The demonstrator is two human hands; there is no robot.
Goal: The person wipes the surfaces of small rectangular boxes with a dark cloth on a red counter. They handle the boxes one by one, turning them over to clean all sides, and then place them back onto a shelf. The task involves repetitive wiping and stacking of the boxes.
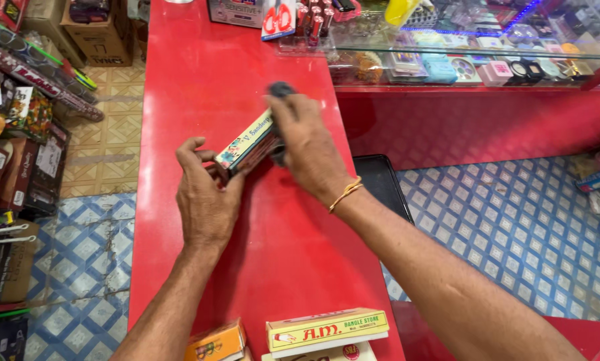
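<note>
On the red counter (199,80), 2 hands grip a long box (246,142).

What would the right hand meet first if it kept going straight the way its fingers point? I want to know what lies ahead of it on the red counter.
The right hand points up the red counter. Beyond the long box and a dark object it grips, the way looks free up to the small items at the far end; depth is unclear.
</note>
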